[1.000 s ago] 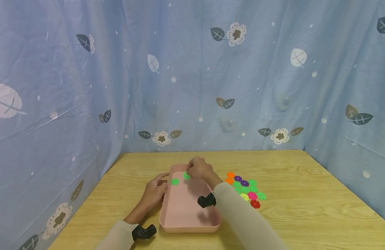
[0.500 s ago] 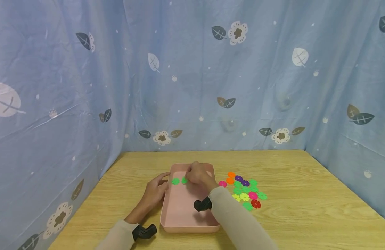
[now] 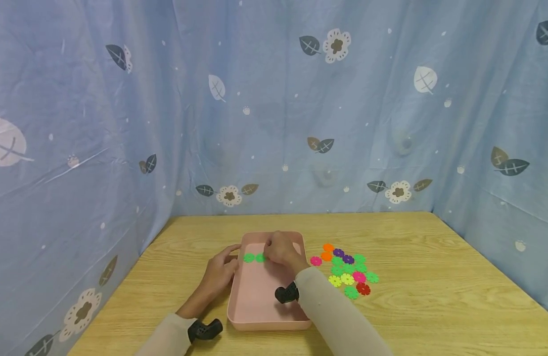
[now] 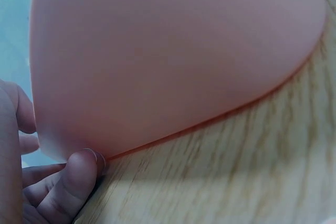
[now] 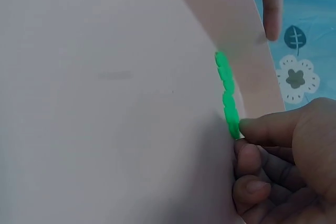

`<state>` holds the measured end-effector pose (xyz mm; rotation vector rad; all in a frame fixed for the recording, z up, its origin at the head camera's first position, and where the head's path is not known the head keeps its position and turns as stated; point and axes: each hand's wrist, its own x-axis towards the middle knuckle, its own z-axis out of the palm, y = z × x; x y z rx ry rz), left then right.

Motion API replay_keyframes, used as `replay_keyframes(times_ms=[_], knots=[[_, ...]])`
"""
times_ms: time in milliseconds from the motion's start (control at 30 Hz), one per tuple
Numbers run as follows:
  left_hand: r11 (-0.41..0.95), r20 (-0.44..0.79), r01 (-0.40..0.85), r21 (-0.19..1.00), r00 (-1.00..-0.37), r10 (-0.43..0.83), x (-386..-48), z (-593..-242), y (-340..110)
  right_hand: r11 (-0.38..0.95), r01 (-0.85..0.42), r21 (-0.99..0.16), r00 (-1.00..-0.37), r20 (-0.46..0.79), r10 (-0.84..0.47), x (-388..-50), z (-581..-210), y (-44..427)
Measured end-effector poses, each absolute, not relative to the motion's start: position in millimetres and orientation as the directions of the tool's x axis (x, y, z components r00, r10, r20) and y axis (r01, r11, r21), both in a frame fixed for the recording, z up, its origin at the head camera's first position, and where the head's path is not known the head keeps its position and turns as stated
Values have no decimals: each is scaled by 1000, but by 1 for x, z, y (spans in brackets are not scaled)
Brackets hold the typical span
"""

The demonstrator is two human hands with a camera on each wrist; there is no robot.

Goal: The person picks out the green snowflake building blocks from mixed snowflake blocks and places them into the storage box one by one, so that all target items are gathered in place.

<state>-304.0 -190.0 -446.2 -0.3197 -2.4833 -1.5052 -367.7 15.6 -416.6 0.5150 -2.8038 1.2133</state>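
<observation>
A shallow pink tray (image 3: 265, 296) lies on the wooden table. Inside, near its far left, two green flower-shaped discs, the left disc (image 3: 249, 258) and the right disc (image 3: 259, 258), lie side by side. My right hand (image 3: 280, 248) reaches into the tray and pinches the edge of the right disc between thumb (image 5: 254, 129) and forefinger; its other fingers are curled. On the left, my left hand (image 3: 220, 272) holds the tray's outer side near the far corner, its thumb (image 4: 81, 174) against the wall and its other fingers around the rim.
Right of the tray, loose flower-shaped discs (image 3: 347, 268) in orange, purple, green, yellow, pink and red lie on the table (image 3: 416, 277). A blue patterned curtain (image 3: 274, 99) hangs behind and along both sides.
My right hand has moved slightly nearer, lowering the green disc beside the other one. More of the loose discs show past the right sleeve. The left hand stays on the tray.
</observation>
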Motion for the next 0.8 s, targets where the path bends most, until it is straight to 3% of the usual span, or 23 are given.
replay_keyframes(times_ms=[800], knots=[[429, 277, 282, 858, -958, 76, -304, -446, -190, 674, -271, -687, -953, 96, -286, -364, -410, 13]])
